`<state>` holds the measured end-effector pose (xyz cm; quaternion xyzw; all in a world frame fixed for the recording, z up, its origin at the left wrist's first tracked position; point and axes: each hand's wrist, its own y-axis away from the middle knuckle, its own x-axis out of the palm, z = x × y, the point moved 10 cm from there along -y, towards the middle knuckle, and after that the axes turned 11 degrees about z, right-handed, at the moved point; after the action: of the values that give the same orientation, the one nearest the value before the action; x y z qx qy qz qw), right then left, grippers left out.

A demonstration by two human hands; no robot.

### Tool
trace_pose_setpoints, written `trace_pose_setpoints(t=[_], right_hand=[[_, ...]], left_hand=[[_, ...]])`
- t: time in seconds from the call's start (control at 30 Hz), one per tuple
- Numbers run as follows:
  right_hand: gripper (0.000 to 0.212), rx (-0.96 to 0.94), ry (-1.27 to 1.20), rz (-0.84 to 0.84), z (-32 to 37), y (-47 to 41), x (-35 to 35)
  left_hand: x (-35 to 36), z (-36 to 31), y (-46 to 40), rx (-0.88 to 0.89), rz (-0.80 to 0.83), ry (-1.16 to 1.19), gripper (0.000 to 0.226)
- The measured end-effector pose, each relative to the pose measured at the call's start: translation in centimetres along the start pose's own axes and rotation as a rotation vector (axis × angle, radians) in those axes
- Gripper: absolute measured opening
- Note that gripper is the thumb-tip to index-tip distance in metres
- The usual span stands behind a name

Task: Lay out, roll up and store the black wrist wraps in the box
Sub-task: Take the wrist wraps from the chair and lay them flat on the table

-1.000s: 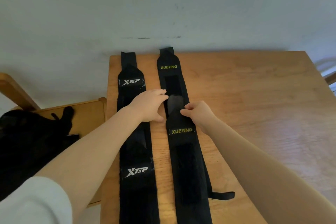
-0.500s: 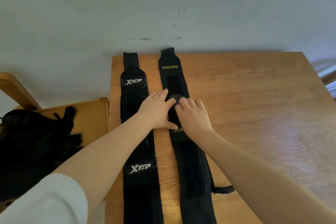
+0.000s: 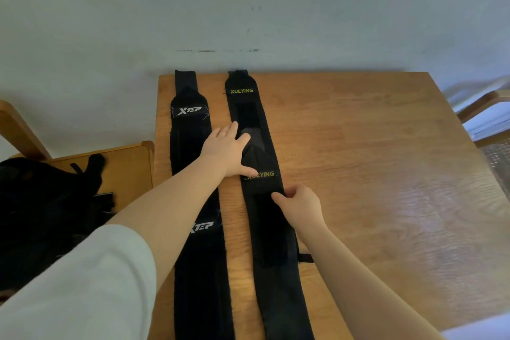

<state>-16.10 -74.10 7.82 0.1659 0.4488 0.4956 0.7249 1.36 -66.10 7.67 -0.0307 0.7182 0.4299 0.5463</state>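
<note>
Both hands (image 3: 226, 150) on right wrist wrap (image 3: 276, 284)

I see two strips of wrist wraps lying side by side on the table (image 3: 358, 146), running from near to far — the XTEP wraps (image 3: 190, 132) on the left, the XUEYING wraps (image 3: 276, 270) just right of them. My left hand (image 3: 225, 150) rests flat across the gap between them; my right hand (image 3: 300, 205) touches the XUEYING strip's right edge, nearer. A chair (image 3: 127, 171) stands left of the table.
</note>
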Motion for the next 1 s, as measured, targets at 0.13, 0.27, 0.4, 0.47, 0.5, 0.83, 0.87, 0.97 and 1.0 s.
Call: trace_pose_setpoints(t=[0.13,0.27,0.4,0.47,0.5,0.83,0.87,0.97,1.0], right_hand=[[0.03,0.096,0.007,0.086,-2.0,0.5,0.9],[0.028,0.1,-0.006,0.086,-2.6,0.8,1.4],[0.025,0.146,-0.022,0.12,-2.9,0.7,1.2],[0.031,0.17,-0.052,0.147,-3.2,0.4,1.3],[0.035,0.181,-0.062,0.148,-3.2,0.3,1.2],[0.039,-0.387,0.641,-0.085,1.5,4.8,2.9],[0.034,-0.528,0.758,-0.122,2.0,6.1,3.5],[0.044,-0.712,0.96,-0.007,1.0,8.6,6.1],[0.05,-0.665,0.973,0.084,-0.1,8.5,7.0]], left_hand=[[-0.1,-0.1,0.0,-0.036,0.014,-0.011,0.101],[0.0,0.0,0.2,-0.053,0.01,0.002,0.1],[0.3,-0.2,0.6,-0.085,-0.002,-0.024,0.098],[0.5,-0.4,0.8,-0.101,-0.009,-0.039,0.097],[0.5,-0.4,0.9,-0.113,-0.011,-0.046,0.096],[-0.6,-4.3,6.5,0.033,-0.317,0.089,0.038],[-0.1,-4.7,7.6,0.074,-0.317,0.125,0.032],[3.0,-6.4,10.9,0.165,-0.252,0.073,0.033],[4.5,-7.1,11.9,0.184,-0.204,0.043,0.037]])
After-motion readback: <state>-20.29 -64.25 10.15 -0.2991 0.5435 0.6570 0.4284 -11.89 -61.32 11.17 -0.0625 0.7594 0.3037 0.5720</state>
